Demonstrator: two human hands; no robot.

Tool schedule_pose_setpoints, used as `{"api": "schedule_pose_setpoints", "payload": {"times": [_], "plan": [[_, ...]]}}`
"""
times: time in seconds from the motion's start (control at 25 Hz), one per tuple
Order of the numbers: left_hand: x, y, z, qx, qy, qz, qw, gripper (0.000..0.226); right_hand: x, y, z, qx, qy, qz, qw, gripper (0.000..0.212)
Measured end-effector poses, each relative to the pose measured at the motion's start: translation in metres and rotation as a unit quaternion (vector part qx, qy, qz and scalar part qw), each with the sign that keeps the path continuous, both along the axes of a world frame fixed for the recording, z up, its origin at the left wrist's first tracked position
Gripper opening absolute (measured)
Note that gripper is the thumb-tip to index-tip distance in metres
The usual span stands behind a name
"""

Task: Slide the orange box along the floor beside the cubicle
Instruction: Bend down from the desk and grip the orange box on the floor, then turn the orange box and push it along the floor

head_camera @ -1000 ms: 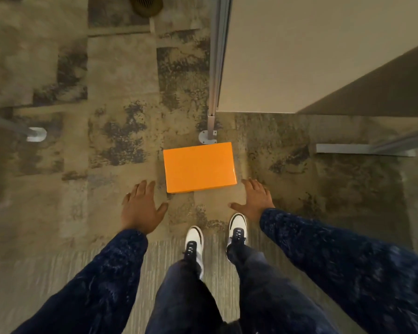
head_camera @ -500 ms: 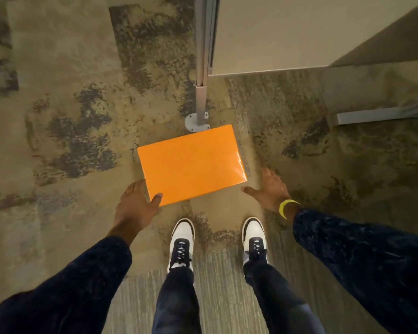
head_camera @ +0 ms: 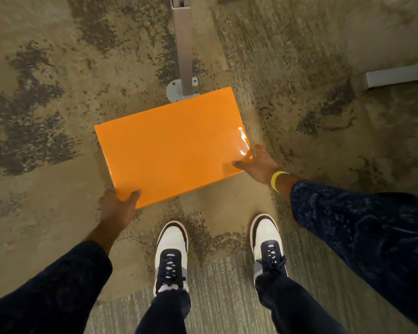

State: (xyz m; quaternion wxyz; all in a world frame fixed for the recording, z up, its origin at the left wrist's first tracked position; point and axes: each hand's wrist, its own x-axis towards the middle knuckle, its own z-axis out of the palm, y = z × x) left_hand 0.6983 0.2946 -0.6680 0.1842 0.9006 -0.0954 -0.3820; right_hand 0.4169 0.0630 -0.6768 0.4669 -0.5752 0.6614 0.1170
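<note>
Lying flat on the patterned carpet, the orange box sits just ahead of the person's feet, skewed so that its long axis runs from near left up to far right. Its far right corner covers or touches the round foot plate of the cubicle's metal post, which stands directly behind it; whether the box actually presses on the plate cannot be told. Both hands are already on the near end of the box. The left hand clasps the near left corner, thumb laid on the glossy top and fingers tucked out of sight at the side. The right hand, with a yellow wristband at the wrist, grips the near right corner in the same way, thumb on top. So the box lies forward of both hands, held at its two near corners, with neither hand clearly closer than the other. Since the post blocks a straight push away, the slide probably has to go sideways along the floor, and the far corner may catch on the plate if the box is not first drawn back a little. A grey metal rail lies on the floor far right, well apart. The two white and dark shoes stand near, close behind the box.
</note>
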Motion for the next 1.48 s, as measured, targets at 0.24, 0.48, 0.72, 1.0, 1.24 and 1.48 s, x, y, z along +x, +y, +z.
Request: {"api": "schedule_pose_setpoints", "payload": {"times": [0.24,0.48,0.72,1.0,1.24,1.48], "plan": [[0.013,-0.003,-0.037,-0.030,0.065,0.094,0.993,0.074,0.002,0.001,-0.026,0.008,-0.068,-0.067,0.995,0.077],[0.025,-0.008,-0.043,-0.013,0.104,0.088,0.991,0.096,-0.003,-0.001,-0.030,0.015,-0.080,-0.047,0.996,0.093],[0.021,-0.014,-0.042,-0.033,0.104,0.091,0.990,0.112,-0.012,-0.007,-0.036,0.002,-0.084,-0.029,0.996,0.093],[-0.017,-0.028,-0.022,-0.046,0.133,0.048,0.989,0.130,-0.069,0.000,-0.009,0.006,-0.054,-0.064,0.996,0.084],[-0.064,-0.053,-0.003,-0.073,0.154,-0.007,0.985,0.122,-0.133,-0.003,0.028,0.019,-0.074,-0.125,0.989,0.086],[-0.114,-0.089,0.021,-0.081,0.148,-0.077,0.983,0.092,-0.201,0.001,0.063,0.028,-0.079,-0.189,0.978,0.081]]}}
